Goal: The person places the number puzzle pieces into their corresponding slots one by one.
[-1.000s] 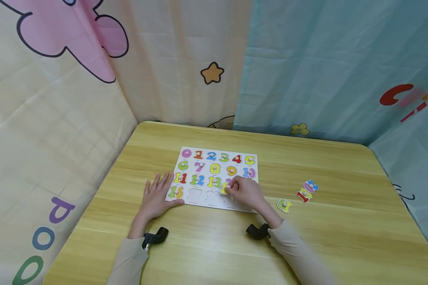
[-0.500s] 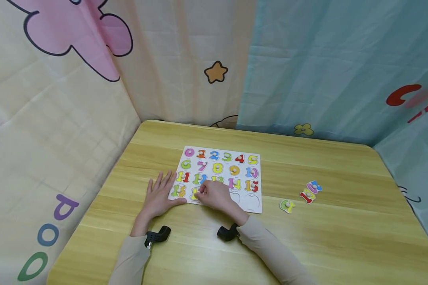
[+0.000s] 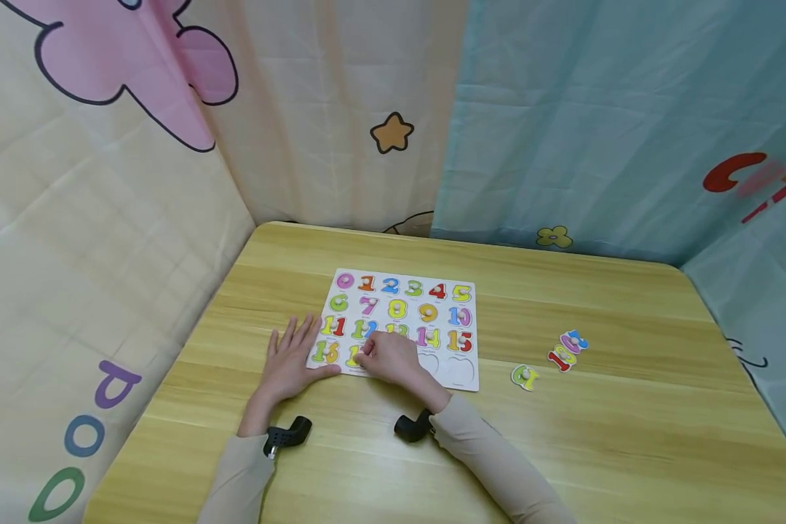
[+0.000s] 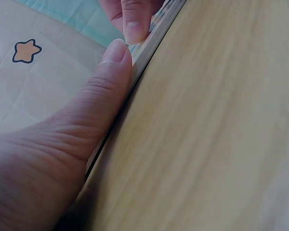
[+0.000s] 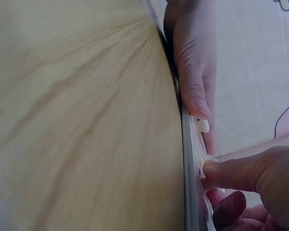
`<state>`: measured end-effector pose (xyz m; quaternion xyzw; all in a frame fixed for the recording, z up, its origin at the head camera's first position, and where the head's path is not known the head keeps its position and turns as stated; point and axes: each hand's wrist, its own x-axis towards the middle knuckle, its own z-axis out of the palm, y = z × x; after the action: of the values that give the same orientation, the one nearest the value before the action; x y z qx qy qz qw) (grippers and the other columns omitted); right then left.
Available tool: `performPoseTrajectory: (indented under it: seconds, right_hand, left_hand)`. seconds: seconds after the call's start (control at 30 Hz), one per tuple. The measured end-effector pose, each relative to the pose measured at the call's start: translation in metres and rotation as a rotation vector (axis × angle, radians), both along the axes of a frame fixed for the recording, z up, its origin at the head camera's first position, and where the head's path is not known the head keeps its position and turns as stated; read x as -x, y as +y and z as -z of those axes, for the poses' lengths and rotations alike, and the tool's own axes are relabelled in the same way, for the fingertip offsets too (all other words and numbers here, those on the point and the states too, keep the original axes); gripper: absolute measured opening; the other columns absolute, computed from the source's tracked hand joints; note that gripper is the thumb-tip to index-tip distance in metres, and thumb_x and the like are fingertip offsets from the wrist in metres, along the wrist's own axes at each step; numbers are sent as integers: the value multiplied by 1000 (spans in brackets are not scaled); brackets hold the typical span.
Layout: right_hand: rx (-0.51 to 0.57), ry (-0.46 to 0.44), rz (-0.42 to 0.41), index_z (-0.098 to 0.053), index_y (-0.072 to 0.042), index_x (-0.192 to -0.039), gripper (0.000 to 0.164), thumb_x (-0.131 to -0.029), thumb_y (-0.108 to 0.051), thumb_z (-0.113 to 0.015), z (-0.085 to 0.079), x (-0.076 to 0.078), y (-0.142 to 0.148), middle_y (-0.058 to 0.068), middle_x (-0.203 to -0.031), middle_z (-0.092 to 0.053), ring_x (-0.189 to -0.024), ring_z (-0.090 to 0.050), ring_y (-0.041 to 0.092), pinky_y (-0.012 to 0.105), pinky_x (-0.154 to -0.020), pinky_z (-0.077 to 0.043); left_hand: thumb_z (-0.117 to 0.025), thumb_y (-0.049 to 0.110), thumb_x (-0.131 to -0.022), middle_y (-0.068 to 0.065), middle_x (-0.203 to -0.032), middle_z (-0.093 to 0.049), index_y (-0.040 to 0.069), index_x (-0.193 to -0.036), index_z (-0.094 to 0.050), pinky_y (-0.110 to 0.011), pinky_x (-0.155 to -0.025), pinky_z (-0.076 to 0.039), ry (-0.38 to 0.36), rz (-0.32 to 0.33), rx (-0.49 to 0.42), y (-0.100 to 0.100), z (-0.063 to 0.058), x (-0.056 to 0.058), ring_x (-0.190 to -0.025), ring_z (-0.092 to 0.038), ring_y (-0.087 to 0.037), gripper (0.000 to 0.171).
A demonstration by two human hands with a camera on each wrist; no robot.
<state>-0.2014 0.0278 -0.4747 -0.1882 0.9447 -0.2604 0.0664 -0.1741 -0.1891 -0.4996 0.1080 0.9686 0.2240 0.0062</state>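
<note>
A white number puzzle board point(image 3: 443, 367) lies flat on the table, with coloured, knobbed number pieces filling its upper rows. My left hand point(image 3: 291, 367) is spread at the board's left edge, its thumb along the front left corner. Over the bottom row, my right hand point(image 3: 393, 358) pinches a yellow number piece point(image 3: 351, 356) at the second slot from the left. Most of that piece is hidden behind the fingers, so I cannot tell whether it is fully seated. In the right wrist view, the right hand's thumb point(image 5: 236, 173) and fingers meet low over the board.
On the table point(image 3: 629, 437) to the right lies a green and yellow number piece point(image 3: 525, 377). Beyond it, a red and yellow piece point(image 3: 562, 357) touches a purple and blue one point(image 3: 573, 340). Two bare slots show at the board's lower right. Printed curtains point(image 3: 563, 145) surround the table.
My right hand has moved left across the board with the yellow number piece, from near the 14 to the bottom row's second slot. Over the last half second it stays there. The left hand keeps its place.
</note>
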Motion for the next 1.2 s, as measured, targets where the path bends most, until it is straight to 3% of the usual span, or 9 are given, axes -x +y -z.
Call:
performPoseTrajectory:
  seconds: [0.37,0.63,0.77,0.93,1.07,1.2]
  right_hand:
    - [4,-2,6,-60,-20,-73,20,-85,-35,-68,-2,-4,-2,-8,-58,-51,-59,-49,13,30,-52,-38]
    - [12,87,-66,-60,-15,-94,19,-89,-33,-65,1,-18,21,-9,-58,-46,-51,-45,9,26,-46,-35]
    - [75,139,-15,-60,-14,-99,23,-88,-32,-68,-3,-21,58,-10,-59,-46,-49,-42,7,25,-45,-33]
    - [145,149,180,-62,-10,-98,21,-88,-27,-68,-9,-20,127,-6,-60,-48,-48,-42,11,26,-44,-32]
    - [128,154,335,-62,-6,-102,26,-91,-31,-64,-12,-22,189,-2,-66,-54,-51,-46,13,29,-45,-35]
    - [59,182,422,-61,-2,-104,34,-94,-34,-58,-13,-25,243,1,-70,-59,-55,-52,16,32,-47,-39]
  left_hand:
    - [-61,68,-77,-12,-157,-11,10,-153,-17,-53,-108,11,3,-5,4,-1,0,0,-142,3,-35,105]
    - [-61,69,-77,-12,-157,-11,9,-152,-17,-53,-108,11,3,-1,0,0,0,-1,-142,3,-36,106]
    - [-62,68,-76,-12,-157,-11,10,-153,-17,-52,-108,12,6,-1,-7,1,2,0,-142,3,-34,106]
    - [-60,70,-76,-11,-157,-11,10,-153,-16,-53,-108,12,9,10,-3,1,5,0,-142,3,-34,107]
    - [-60,70,-76,-12,-157,-10,11,-153,-16,-54,-108,11,9,8,3,-1,7,0,-142,4,-35,107]
    - [-61,70,-76,-10,-158,-9,13,-153,-14,-53,-108,12,6,2,1,-2,6,1,-142,5,-33,107]
